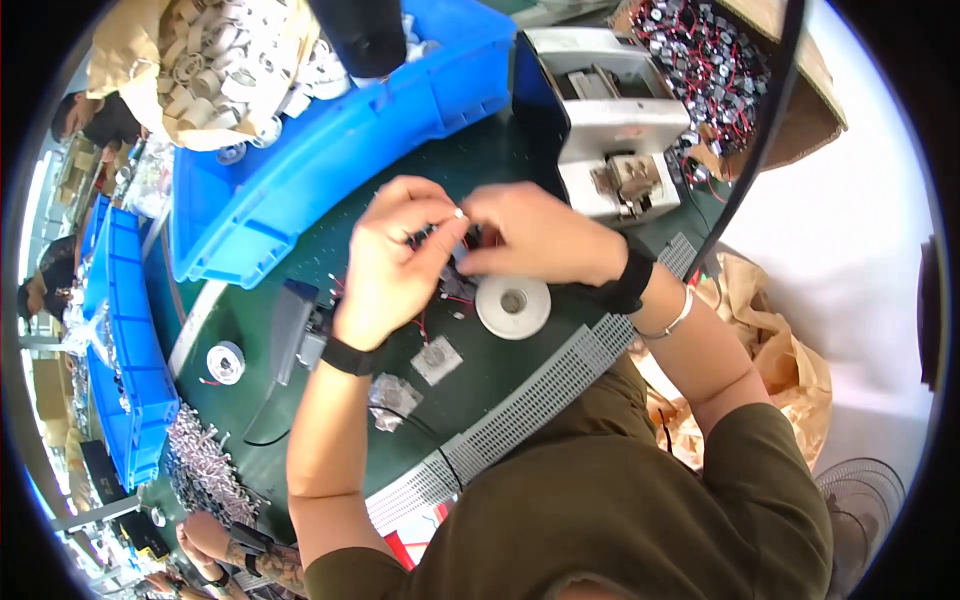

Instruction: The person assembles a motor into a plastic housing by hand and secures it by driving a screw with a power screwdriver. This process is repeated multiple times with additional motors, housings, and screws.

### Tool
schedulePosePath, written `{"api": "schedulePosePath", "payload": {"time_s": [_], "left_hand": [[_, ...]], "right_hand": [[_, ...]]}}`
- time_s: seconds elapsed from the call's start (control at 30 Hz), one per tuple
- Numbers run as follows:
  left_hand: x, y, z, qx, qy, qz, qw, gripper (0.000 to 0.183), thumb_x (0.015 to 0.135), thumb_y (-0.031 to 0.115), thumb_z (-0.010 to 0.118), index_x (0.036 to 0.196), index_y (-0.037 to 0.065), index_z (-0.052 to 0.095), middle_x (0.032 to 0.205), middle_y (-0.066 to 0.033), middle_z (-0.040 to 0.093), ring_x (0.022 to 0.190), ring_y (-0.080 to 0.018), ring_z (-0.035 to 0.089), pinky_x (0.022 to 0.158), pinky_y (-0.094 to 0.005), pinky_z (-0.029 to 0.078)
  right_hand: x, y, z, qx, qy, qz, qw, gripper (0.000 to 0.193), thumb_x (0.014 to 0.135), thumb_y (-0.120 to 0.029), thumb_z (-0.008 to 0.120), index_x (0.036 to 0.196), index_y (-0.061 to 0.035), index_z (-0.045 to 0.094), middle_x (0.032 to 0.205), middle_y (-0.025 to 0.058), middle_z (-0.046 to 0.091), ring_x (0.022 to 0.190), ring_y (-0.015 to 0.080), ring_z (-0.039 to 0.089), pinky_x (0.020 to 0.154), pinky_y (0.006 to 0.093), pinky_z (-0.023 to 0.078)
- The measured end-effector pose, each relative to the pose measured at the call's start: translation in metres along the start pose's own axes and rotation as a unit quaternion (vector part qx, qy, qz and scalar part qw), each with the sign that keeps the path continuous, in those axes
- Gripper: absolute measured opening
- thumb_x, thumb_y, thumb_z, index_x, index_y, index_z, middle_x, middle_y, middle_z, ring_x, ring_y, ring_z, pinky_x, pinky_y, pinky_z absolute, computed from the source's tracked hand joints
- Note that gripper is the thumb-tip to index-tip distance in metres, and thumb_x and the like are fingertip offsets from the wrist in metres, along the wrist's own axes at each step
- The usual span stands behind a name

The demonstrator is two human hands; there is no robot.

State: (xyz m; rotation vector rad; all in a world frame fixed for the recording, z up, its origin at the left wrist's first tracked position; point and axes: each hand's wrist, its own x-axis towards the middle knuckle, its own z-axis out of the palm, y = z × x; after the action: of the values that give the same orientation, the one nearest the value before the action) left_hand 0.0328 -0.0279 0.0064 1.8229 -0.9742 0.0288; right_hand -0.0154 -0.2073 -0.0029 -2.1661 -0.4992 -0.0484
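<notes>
Over the dark green bench, my left hand (392,262) and my right hand (535,232) meet with bent fingers. A tiny white piece (459,213) shows between the fingertips, pinched by my left thumb and forefinger. My right thumb and fingers close beside it; dark bits show between them, but the fingers hide what they are. Just below my right hand lies a white round disc (512,307) with a hole in its middle. Small dark parts (458,284) with red wires lie under my hands. Nearer me are a small clear square piece (437,360) and a crumpled clear bag (394,400).
A large blue bin (340,150) with a bag of white rings (215,75) stands behind. A metal machine (620,125) and a box of wired parts (705,75) are far right. A dark grey corded device (292,330) lies left; a perforated strip (540,385) edges the bench. Other people work at left.
</notes>
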Motion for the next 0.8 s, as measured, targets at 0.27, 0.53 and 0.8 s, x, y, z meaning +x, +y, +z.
{"api": "schedulePosePath", "payload": {"time_s": [0.27,0.53,0.8], "left_hand": [[0.021,0.008,-0.077,0.168,0.262,-0.04,0.949,0.009,0.084,0.008,0.063,0.088,0.001,0.066,0.079,-0.0122,0.066,0.075,-0.0194,0.064,0.07,-0.032,0.049],[0.177,-0.119,-0.167,0.657,-0.028,-0.118,0.744,0.042,0.085,0.03,0.06,0.115,0.001,0.06,0.109,-0.0231,0.063,0.101,-0.0368,0.06,0.089,-0.0422,0.045],[0.148,-0.128,-0.192,0.54,0.043,-0.063,0.838,0.04,0.087,0.039,0.055,0.102,0.002,0.06,0.089,-0.0204,0.066,0.08,-0.0322,0.065,0.069,-0.0409,0.051]], "right_hand": [[-0.003,0.009,-0.013,0.09,0.123,-0.049,0.987,0.008,0.079,0.001,0.066,0.086,0.0009,0.061,0.086,0.0081,0.061,0.074,0.0163,0.063,0.064,0.0249,0.05],[0.007,0.0,-0.01,0.093,0.11,0.023,0.989,0.013,0.081,0.0,0.065,0.094,0.0,0.06,0.095,0.007,0.058,0.072,0.0095,0.059,0.061,0.0217,0.049],[-0.02,-0.012,-0.018,0.195,0.169,0.035,0.965,0.019,0.08,0.006,0.064,0.098,0.0016,0.059,0.106,0.0084,0.055,0.086,0.0108,0.058,0.071,0.0218,0.05]]}}
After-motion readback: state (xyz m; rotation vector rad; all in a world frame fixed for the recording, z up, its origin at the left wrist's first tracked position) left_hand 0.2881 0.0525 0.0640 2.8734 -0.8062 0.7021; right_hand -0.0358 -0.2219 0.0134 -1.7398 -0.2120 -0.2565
